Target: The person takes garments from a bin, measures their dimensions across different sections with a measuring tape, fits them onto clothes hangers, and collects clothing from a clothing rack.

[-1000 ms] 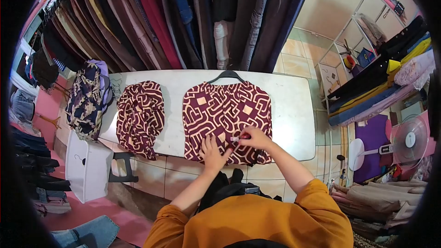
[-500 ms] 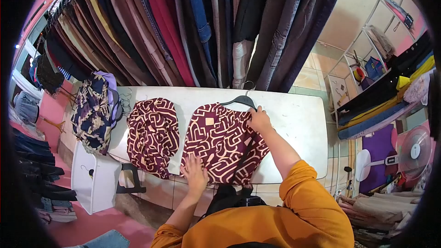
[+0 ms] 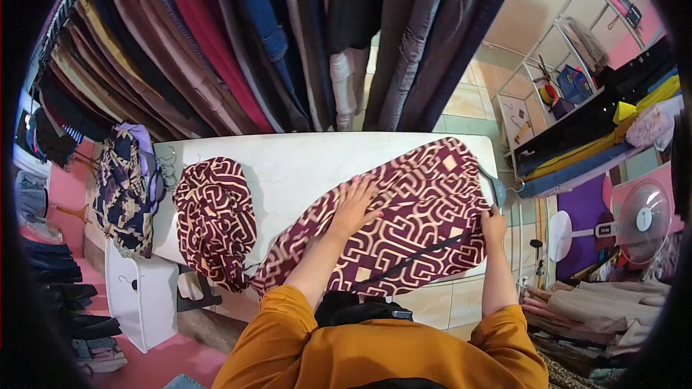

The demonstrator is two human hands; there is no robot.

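Looking down from the head view, I saw the left hand [image 3: 351,212] palm down, its fingers spread wide on the patterned garment [image 3: 425,205], gripping nothing. The right hand [image 3: 494,227] had its fingers curled closed on the near end of the dark hanger [image 3: 492,184]; whether they pinched cloth too, I couldn't tell. The garment lay across the worktop [image 3: 303,162], reaching from the right fingers to beneath the left ones and past them. Its near side, bodyward of the fingers, overhung the edge, so its weight might drag it off. Pulling by the hanger could slip the cloth loose, I thought, while the flat palm might rumple it.
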